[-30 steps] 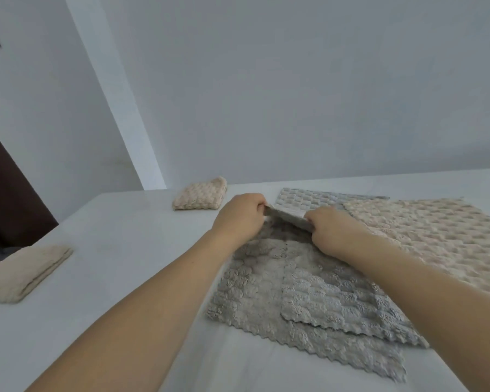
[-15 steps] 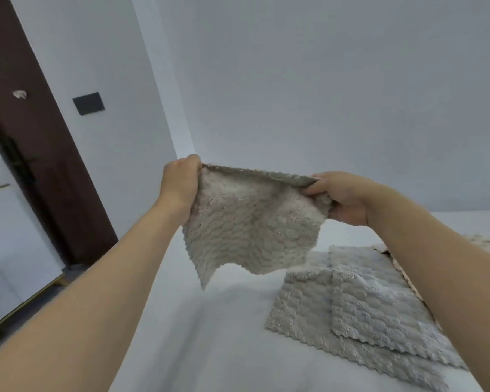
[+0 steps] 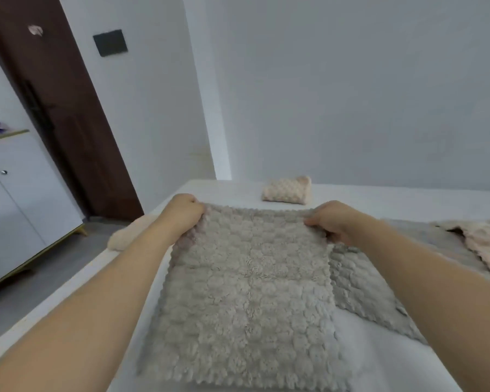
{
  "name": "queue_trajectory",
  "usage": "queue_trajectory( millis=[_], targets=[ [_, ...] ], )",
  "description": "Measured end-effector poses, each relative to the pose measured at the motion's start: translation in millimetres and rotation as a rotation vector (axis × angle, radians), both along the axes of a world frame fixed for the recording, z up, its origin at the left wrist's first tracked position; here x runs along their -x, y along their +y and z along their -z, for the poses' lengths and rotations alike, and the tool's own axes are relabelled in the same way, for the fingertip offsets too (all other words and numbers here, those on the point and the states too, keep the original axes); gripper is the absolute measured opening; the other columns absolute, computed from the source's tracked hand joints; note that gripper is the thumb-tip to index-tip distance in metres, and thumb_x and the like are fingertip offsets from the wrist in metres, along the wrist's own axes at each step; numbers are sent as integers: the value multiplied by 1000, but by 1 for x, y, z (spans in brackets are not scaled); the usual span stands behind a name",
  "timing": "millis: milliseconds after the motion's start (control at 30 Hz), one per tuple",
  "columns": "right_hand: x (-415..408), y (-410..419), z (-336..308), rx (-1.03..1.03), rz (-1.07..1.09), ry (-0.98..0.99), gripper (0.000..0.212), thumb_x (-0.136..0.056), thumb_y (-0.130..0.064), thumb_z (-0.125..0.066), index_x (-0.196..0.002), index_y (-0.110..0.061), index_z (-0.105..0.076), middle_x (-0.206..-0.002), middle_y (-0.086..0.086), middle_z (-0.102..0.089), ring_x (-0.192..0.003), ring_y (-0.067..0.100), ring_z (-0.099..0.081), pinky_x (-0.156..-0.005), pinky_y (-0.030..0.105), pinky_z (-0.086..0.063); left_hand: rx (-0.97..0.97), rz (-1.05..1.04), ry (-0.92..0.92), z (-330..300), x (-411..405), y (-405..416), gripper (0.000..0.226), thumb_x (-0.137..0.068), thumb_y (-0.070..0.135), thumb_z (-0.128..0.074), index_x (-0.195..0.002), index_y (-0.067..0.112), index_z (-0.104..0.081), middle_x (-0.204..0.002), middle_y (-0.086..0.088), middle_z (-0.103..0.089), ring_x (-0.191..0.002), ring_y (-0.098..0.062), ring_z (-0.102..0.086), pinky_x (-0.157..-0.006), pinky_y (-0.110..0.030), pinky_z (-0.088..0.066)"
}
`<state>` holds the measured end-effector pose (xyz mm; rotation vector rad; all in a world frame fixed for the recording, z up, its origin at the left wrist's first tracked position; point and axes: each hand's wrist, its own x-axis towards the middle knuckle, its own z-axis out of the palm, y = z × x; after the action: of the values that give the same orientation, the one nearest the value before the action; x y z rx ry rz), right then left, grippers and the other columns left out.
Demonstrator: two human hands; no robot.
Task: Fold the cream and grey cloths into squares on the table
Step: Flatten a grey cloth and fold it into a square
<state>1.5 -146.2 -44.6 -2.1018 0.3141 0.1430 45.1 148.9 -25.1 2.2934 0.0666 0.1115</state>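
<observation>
Soft even daylight, slight blur (wide-angle edges).

**Hands and arms, head view**

Left hand [image 3: 181, 212]: fingers curled, knuckles up, gripping the far left corner of the grey cloth [image 3: 246, 292]. Left forearm bare, reaching in from the lower left, extended forward.

Right hand [image 3: 333, 222]: fingers curled, thumb pinching the far right corner of the same cloth. Right forearm bare, reaching in from the lower right.

Both hands level with each other, apart by the cloth's width.
</observation>
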Motion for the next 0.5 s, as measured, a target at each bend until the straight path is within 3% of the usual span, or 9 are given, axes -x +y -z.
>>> queue_trajectory(
  millis=[100,200,300,367,433,500],
  targets=[
    [-29,13,60,435,-18,-65,14,-93,-15,-56,-86,-3,-60,-87,14,-64,-71,24,-59,-62,34,-50,-165,19,7,70,-29,4,12,-86,14,-49,-74,11,-49,-73,-15,-56,-60,-23,-50,-58,-30,-34],
    [-58,19,96,573,45,-191,16,-93,-16,-51,-77,-13,-49,-81,9,-58,-68,24,-54,-54,32,-44,-379,-33,-65,113,-53,4,17,-93,20,-40,-85,11,-53,-80,-8,-63,-72,-28,-59,-63,-33,-40],
    [-86,17,101,692,68,-237,11,-93,-16,-51,-83,-11,-51,-88,10,-57,-73,26,-54,-62,36,-49,-474,-51,-157,119,-75,-2,19,-97,25,-36,-94,17,-53,-88,-2,-60,-78,-23,-55,-66,-35,-43],
    [-95,17,93,786,61,-242,13,-95,-20,-48,-96,-10,-55,-102,12,-56,-85,28,-54,-73,38,-48,-538,-33,-182,111,-88,-6,20,-97,21,-38,-106,13,-54,-101,-5,-59,-87,-26,-55,-69,-37,-45],
    [-97,29,83,895,22,-297,28,-98,-23,-42,-119,-8,-53,-122,14,-51,-106,32,-51,-87,40,-45,-610,-18,-294,100,-89,-14,29,-96,15,-41,-122,8,-52,-119,-12,-54,-103,-31,-53,-82,-41,-45],
    [-89,54,79,873,-88,-400,38,-100,-22,-37,-134,-6,-45,-138,14,-43,-122,31,-44,-101,42,-39,-541,72,-446,96,-79,-27,35,-97,10,-40,-129,6,-52,-131,-12,-52,-115,-30,-49,-96,-39,-40]
  ],
)
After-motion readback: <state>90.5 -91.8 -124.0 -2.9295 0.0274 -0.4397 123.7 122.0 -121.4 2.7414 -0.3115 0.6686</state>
